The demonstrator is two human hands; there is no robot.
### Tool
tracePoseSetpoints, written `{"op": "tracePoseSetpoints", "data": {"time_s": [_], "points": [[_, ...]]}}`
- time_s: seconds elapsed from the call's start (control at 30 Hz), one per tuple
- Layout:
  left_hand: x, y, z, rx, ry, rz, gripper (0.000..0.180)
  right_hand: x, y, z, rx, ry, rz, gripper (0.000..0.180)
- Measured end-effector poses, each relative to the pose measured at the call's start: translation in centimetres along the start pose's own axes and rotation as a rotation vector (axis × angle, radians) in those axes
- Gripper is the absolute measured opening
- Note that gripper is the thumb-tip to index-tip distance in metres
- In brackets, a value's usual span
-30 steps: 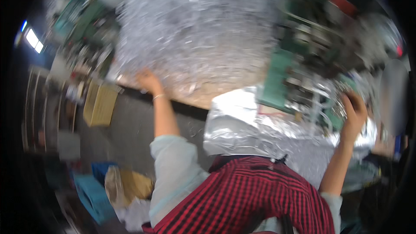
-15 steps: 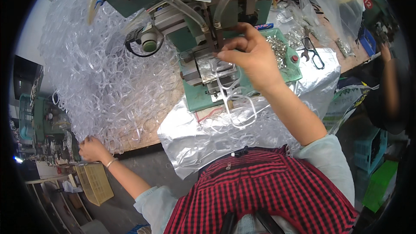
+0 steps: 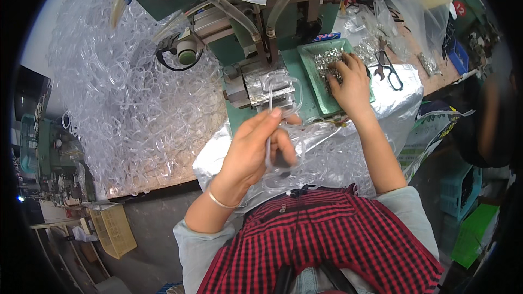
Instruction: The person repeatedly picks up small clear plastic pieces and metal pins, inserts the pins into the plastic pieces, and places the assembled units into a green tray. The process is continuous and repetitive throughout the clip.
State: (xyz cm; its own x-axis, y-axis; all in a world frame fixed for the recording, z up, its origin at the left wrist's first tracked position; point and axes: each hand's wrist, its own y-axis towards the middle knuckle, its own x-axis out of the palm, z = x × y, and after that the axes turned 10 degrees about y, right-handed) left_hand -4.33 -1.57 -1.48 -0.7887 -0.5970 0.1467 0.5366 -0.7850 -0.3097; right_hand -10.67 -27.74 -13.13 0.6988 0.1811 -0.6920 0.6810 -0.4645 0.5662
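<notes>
My left hand [image 3: 248, 144] is closed, thumb against fingers, on a clear plastic eyeglass frame [image 3: 269, 155] in front of the press. One rim of the frame reaches up toward the metal fixture [image 3: 256, 84]; whether it touches is unclear. My right hand [image 3: 351, 84] is over a green tray [image 3: 322, 110], fingers bent but apart, their tips among small shiny metal parts [image 3: 325, 61]. Whether a part is between them is hidden. Above the fixture stands the press head [image 3: 267, 51] of the green machine, with clear tubes running down to it.
A big heap of clear frames [image 3: 141, 98] covers the bench at left. More clear frames lie on silver foil [image 3: 210, 155] before me. Scissors [image 3: 389, 71] and plastic bags are at right. A yellow crate [image 3: 113, 230] stands below left; another person's arm [image 3: 487, 122] shows at far right.
My left hand has come from the heap to the front of the press and now holds the eyeglass frame. My right hand has moved from the press head to the parts tray.
</notes>
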Motion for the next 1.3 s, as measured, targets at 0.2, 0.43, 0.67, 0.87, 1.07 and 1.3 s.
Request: {"op": "tracePoseSetpoints", "data": {"time_s": [0.2,0.43,0.67,0.87,1.07,1.3], "points": [[1.5,1.1,-1.6,0.015,-0.130,0.132,0.043,-0.2,0.4,0.0,0.091,0.185,0.017,0.015],[2.4,1.3,-3.0,0.124,-0.159,0.170,0.041,1.4,2.4,-0.7,-0.327,-0.051,-0.155,0.028],[-2.2,-1.6,-6.8,0.452,0.101,0.218,0.029,1.3,2.1,1.6,0.025,0.264,-0.010,0.020],[-15.8,-15.7,-4.3,0.595,0.467,1.511,0.016,-0.8,0.6,2.2,0.171,0.626,0.048,0.020],[-24.1,-17.0,-8.3,0.223,1.612,1.435,0.021,1.5,2.4,0.2,0.215,0.742,-0.020,0.021],[-29.5,-13.2,-18.0,0.042,1.726,1.336,0.025,-0.4,0.0,1.4,0.240,0.511,0.028,0.017]]}}
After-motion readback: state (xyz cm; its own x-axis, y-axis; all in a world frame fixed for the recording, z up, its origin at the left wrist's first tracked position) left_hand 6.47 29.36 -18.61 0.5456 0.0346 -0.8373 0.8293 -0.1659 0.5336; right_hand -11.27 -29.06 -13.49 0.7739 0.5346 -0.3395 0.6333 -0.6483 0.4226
